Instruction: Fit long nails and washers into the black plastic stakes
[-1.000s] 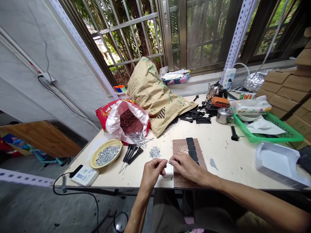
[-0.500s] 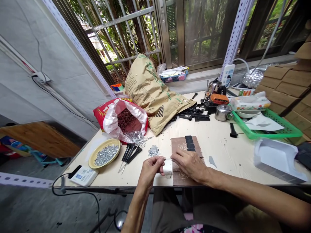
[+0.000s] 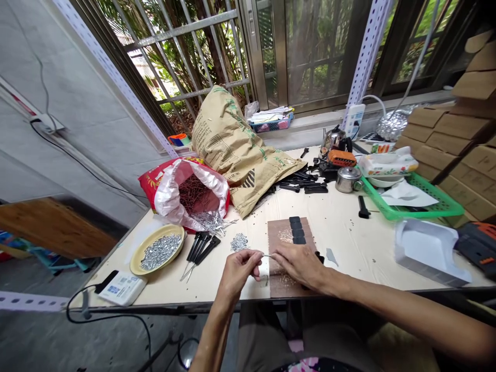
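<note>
My left hand [image 3: 241,268] is closed in a pinch on one end of a thin metal rod [image 3: 266,255]. My right hand [image 3: 298,265] is closed around the other side, and a black end [image 3: 320,257] pokes out behind its fingers, so the rod seems to belong to a black-handled piece, mostly hidden. Both hands are over the front of a brown board [image 3: 276,235] bearing black rounded pads [image 3: 295,227] and small light-coloured bits. Just beyond my left hand lies a heap of small silvery parts [image 3: 239,242]. Several black-handled metal rods [image 3: 201,250] lie to its left.
A yellow bowl [image 3: 135,258] holds silvery parts. Behind it a red-and-white bag [image 3: 170,199] spills metal pins, beside a large paper sack [image 3: 232,150]. Black pieces [image 3: 298,181], a metal cup [image 3: 347,181], a green tray [image 3: 451,205] and a white bin [image 3: 424,248] stand rightward.
The whole view has shifted slightly, with the tabletop things appearing further left. Both hands keep their hold on the rod, and the black end now shows behind my right hand.
</note>
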